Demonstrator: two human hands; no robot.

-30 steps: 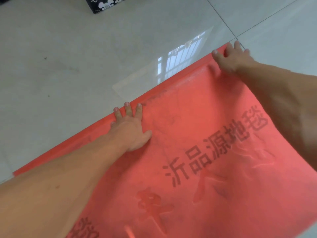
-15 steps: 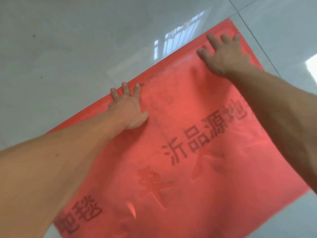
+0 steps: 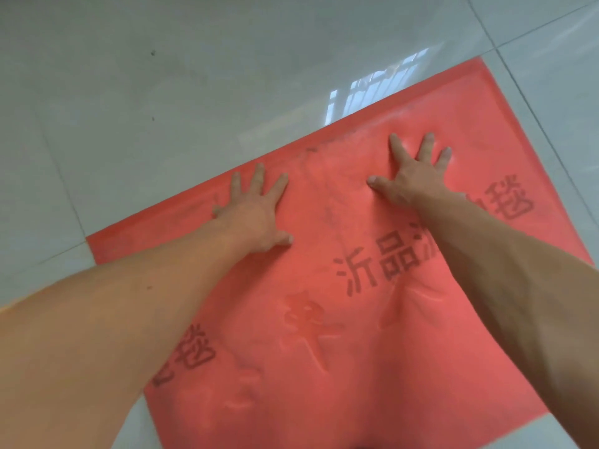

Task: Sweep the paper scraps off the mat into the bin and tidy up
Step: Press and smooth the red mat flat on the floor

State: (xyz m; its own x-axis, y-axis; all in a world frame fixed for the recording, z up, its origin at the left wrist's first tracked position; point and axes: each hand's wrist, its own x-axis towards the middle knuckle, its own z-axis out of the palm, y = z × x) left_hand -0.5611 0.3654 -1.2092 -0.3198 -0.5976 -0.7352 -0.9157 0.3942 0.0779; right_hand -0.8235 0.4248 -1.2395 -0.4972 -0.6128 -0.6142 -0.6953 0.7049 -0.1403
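A red mat (image 3: 324, 351) with dark printed characters and embossed characters lies flat on the tiled floor. My left hand (image 3: 256, 212) presses flat on it near its far edge, fingers spread and straight. My right hand (image 3: 411, 173) lies flat on the mat further right, fingers spread as well. Neither hand holds anything. No paper scraps or bin show in this view.
Glossy pale floor tiles (image 3: 162, 108) surround the mat, with a window reflection (image 3: 372, 89) just beyond its far edge. Small dark specks (image 3: 153, 53) dot the floor at upper left.
My right hand has slid from the mat's far right corner toward the middle. My left hand stays pressed near the far edge. The view has shifted so more of the mat shows.
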